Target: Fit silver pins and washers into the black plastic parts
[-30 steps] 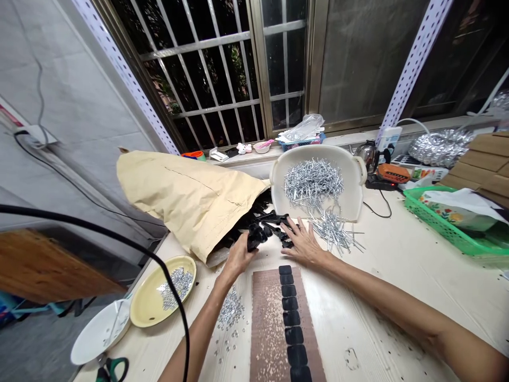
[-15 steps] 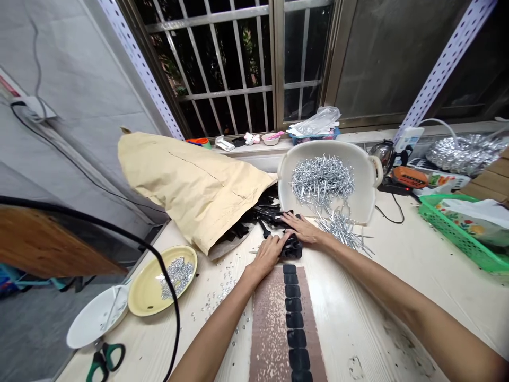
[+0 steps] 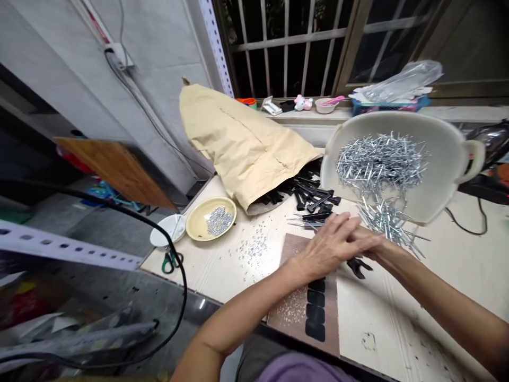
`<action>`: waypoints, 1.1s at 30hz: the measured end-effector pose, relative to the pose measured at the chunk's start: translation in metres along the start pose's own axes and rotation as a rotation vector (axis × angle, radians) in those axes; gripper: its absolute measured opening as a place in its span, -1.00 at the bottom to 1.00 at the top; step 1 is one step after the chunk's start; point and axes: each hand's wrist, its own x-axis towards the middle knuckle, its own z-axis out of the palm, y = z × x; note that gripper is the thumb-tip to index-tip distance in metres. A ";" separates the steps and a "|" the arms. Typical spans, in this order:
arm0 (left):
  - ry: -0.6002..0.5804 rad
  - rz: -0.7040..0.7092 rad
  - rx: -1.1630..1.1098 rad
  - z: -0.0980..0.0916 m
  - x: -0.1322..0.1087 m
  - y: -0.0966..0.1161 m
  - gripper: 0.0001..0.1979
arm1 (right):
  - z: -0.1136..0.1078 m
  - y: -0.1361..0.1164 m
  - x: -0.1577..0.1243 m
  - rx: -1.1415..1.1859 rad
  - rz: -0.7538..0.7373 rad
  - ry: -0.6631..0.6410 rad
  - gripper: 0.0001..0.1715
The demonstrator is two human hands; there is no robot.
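Observation:
My left hand (image 3: 332,241) stretches its fingers across my right hand (image 3: 368,237), whose own fingers are mostly hidden behind it. A black plastic piece with a forked end (image 3: 359,267) pokes out below both hands; what holds it is hidden. Just beyond the hands lie black pieces with thin metal rods (image 3: 308,220). More black plastic pieces (image 3: 314,193) spill from the mouth of a tan paper sack (image 3: 246,143). Under my left forearm is a brown board (image 3: 292,249) with a row of black square pads (image 3: 315,313). Loose metal pins (image 3: 387,223) lie by my right wrist.
A white basin (image 3: 445,159) full of metal pins leans at the back right. To the left sit a yellow dish (image 3: 194,220) of small shiny parts, a white bowl (image 3: 159,233) and green-handled scissors (image 3: 172,261). A black cable (image 3: 181,297) loops across the left foreground.
The view has swung left and down. My hands, earlier side by side on the black pieces near the sack, have come closer to me and now overlap above the board's right edge.

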 end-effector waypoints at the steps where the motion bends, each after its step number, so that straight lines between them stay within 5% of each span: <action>1: -0.017 0.005 0.033 -0.002 -0.001 0.011 -0.49 | 0.003 -0.005 -0.014 0.029 0.040 0.045 -0.41; 3: -0.041 -0.021 0.078 -0.006 -0.007 0.029 -0.50 | 0.004 -0.017 -0.034 0.140 0.154 0.032 -0.42; 7: -0.032 -0.157 0.090 -0.012 -0.045 0.041 -0.50 | -0.015 -0.035 -0.041 0.374 0.361 -0.305 -0.53; 9: -0.004 -0.312 0.106 -0.016 -0.075 0.030 -0.51 | -0.028 -0.037 -0.036 0.431 0.401 -0.342 -0.55; 12: 0.115 -0.627 0.151 -0.019 -0.123 -0.003 -0.73 | -0.040 -0.033 -0.036 0.368 0.334 -0.226 -0.49; 16: -0.029 -0.693 0.186 -0.016 -0.159 -0.038 -0.82 | -0.037 -0.033 -0.050 0.100 0.138 -0.179 -0.51; 21: -0.184 -0.640 0.223 -0.006 -0.158 -0.046 -0.80 | -0.023 -0.033 -0.059 -0.033 -0.031 -0.160 -0.62; 27: -0.211 -0.661 0.135 -0.005 -0.155 -0.048 -0.82 | -0.018 -0.032 -0.061 -0.087 -0.112 -0.159 -0.67; 30: -0.092 -0.745 -0.016 -0.008 -0.151 -0.046 -0.86 | -0.012 -0.039 -0.062 -0.129 -0.201 -0.168 -0.70; 33: 0.157 -0.941 -0.399 -0.011 -0.139 -0.036 -0.85 | 0.001 -0.048 -0.064 -0.163 -0.290 -0.203 -0.71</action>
